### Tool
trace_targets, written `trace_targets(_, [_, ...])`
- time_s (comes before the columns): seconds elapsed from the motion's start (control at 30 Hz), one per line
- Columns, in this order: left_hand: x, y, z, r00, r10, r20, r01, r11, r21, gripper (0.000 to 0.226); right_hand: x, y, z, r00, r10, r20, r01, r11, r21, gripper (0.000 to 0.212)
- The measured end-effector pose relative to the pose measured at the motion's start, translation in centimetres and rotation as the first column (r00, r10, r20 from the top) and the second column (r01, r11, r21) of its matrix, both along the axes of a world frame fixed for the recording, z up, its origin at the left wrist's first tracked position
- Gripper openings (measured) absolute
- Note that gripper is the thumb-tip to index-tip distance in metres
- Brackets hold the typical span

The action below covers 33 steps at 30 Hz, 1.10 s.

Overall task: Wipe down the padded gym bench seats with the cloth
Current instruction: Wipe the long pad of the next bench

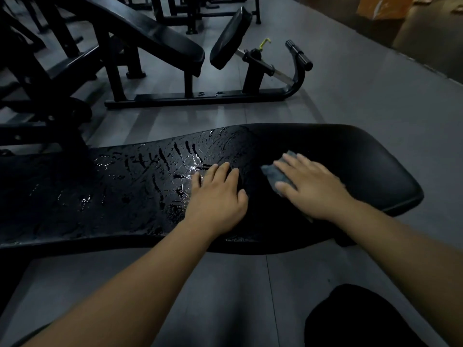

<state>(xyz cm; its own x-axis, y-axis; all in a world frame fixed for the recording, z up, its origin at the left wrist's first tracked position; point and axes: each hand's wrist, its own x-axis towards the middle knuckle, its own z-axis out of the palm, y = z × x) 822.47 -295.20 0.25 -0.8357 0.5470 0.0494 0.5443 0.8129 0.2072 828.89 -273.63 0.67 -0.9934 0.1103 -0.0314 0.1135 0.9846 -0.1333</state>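
Observation:
A long black padded bench seat (363,156) runs across the middle of the view. Its left and middle part glistens with wet streaks, while the right end looks dull and dry. My right hand (310,186) lies flat, fingers straight, pressing a grey cloth (275,175) onto the pad right of centre. The cloth shows only at the fingertips and beside the thumb. My left hand (218,194) rests palm-down on the wet pad just left of the cloth, fingers loosely spread, holding nothing.
Another black bench with an inclined pad (160,33), a small tilted pad (231,37) and a steel frame (200,97) stands behind on the grey floor. More dark machine frames (37,83) crowd the left. My dark-clothed knee (355,319) shows at bottom right.

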Motion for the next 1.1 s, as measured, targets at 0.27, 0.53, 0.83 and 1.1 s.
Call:
trace_targets(0.27, [-0.5, 0.8, 0.0, 1.0, -0.031, -0.001, 0.031, 0.999, -0.012, 0.06, 2.6, -2.0, 0.6, 0.979, 0.202, -0.008, -0.202, 0.979, -0.024, 0.082])
trace_targets(0.53, [-1.9, 3.1, 0.1, 0.999, -0.047, 0.004, 0.047, 0.999, -0.007, 0.061, -4.5, -1.6, -0.2, 0.999, -0.029, -0.039, 0.03, 0.999, 0.017, 0.063])
trace_targets(0.83, [-3.8, 4.9, 0.3, 0.995, -0.098, 0.001, 0.098, 0.995, -0.004, 0.056, -8.4, 3.1, -0.5, 0.992, -0.118, -0.052, 0.119, 0.993, 0.021, 0.061])
trace_targets(1.1, [-4.7, 5.2, -0.3, 0.996, -0.084, -0.023, 0.084, 0.996, 0.004, 0.057, -6.0, 4.2, -0.1, 0.996, 0.074, -0.054, -0.074, 0.997, -0.008, 0.06])
